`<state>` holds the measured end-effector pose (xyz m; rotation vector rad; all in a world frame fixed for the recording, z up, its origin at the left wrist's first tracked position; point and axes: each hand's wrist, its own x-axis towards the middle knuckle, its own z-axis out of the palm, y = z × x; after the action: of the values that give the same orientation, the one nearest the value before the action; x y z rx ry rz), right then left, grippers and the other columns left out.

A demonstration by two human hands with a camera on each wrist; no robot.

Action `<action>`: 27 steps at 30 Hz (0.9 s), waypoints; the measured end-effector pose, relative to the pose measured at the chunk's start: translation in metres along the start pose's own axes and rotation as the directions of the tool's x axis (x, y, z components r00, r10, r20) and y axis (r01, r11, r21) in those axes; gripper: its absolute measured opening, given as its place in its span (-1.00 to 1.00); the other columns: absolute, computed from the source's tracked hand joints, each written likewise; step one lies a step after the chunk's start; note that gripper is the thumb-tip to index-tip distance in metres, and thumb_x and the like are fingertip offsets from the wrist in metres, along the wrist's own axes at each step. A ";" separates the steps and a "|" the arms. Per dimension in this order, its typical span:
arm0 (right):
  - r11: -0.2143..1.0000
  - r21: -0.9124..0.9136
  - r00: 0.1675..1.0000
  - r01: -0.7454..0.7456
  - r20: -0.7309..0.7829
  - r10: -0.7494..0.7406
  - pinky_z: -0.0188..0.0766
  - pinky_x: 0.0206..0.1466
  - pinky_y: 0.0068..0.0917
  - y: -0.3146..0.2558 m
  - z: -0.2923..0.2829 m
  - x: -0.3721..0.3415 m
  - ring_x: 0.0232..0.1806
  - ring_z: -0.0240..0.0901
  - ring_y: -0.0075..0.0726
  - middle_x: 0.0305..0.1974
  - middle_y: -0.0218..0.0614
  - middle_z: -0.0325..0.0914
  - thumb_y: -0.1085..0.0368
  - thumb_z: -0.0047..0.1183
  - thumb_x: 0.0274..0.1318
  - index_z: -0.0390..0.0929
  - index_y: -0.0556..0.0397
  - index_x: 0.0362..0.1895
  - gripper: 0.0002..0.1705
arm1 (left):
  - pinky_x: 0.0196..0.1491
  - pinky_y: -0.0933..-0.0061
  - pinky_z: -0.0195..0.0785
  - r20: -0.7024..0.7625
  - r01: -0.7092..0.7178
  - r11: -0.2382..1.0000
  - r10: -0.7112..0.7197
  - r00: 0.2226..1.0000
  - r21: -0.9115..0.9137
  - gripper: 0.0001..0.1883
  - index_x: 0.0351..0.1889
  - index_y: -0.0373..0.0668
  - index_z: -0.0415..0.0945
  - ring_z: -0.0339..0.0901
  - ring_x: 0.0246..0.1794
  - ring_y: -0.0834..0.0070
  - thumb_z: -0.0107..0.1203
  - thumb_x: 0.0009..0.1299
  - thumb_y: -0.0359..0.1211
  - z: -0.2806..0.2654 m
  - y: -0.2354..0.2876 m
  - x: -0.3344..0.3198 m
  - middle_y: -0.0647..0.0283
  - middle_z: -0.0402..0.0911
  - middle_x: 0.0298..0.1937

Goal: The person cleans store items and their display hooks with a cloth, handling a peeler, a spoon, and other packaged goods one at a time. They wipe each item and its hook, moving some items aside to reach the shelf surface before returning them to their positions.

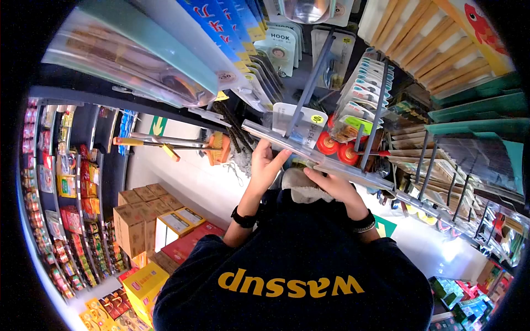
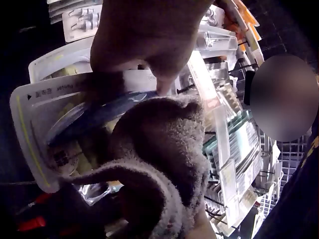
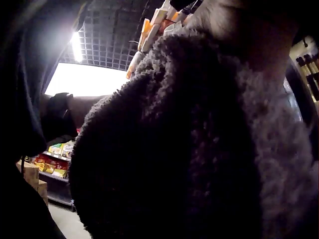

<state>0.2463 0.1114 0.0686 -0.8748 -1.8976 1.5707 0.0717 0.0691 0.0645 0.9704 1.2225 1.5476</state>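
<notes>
In the head view, a fluffy grey cloth (image 1: 306, 187) hangs from my right hand (image 1: 339, 190), which grips its upper edge below a clear shelf strip (image 1: 331, 164). The cloth fills most of the right wrist view. My left hand (image 1: 265, 171) is at the strip's left part, its thumb stretched towards the cloth and its fingertips behind the strip. The left wrist view shows this hand (image 2: 144, 37) dark, over a carded pack (image 2: 75, 124) with a blue item inside, the thumb close to the cloth's edge (image 2: 164, 117). I cannot tell whether the left hand grips anything.
Metal hooks (image 1: 312, 83) hold carded goods above the strip, with red round items (image 1: 337, 146) among them. More packs (image 1: 441, 176) hang to the right. A broom (image 1: 218, 149), cardboard boxes (image 1: 138, 220) and a snack shelf (image 1: 66, 193) stand to the left.
</notes>
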 end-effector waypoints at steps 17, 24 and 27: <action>0.983 0.080 0.924 -0.167 -0.336 0.185 0.27 -0.11 -0.46 0.030 0.010 0.003 -0.20 0.36 -0.35 -0.19 -0.13 0.39 0.29 -0.06 0.05 0.17 0.06 0.09 -0.52 | -0.43 0.64 0.09 0.091 -0.146 0.962 0.128 0.988 0.231 -0.79 -0.36 -0.21 0.37 0.18 -0.52 0.67 0.10 0.21 -0.28 0.037 -0.015 0.118 0.44 0.28 -0.54; 0.986 -0.015 0.941 -0.167 -0.301 0.155 0.24 -0.07 -0.50 0.030 0.015 -0.009 -0.13 0.33 -0.37 -0.15 -0.17 0.37 0.36 -0.06 0.02 0.25 0.08 0.02 -0.58 | -0.18 0.42 0.27 0.179 -0.220 0.912 0.165 0.970 0.348 -0.66 -0.16 -0.33 0.35 0.46 -0.26 0.25 0.06 0.19 -0.31 0.034 -0.041 0.157 -0.02 0.48 -0.28; 0.990 -0.010 0.948 -0.142 -0.289 0.133 0.24 -0.06 -0.49 0.035 0.025 -0.005 -0.12 0.33 -0.35 -0.14 -0.17 0.37 0.35 -0.06 0.01 0.28 0.09 0.00 -0.60 | -0.15 0.30 0.25 0.232 -0.428 0.628 0.373 0.898 0.649 -0.54 -0.09 -0.36 0.23 0.34 -0.16 0.04 0.11 0.14 -0.29 0.028 -0.044 0.147 -0.13 0.33 -0.18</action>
<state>0.2362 0.0958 0.0293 -1.2024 -1.6877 1.4050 0.0647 0.2220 0.0335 1.8912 1.6547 1.3516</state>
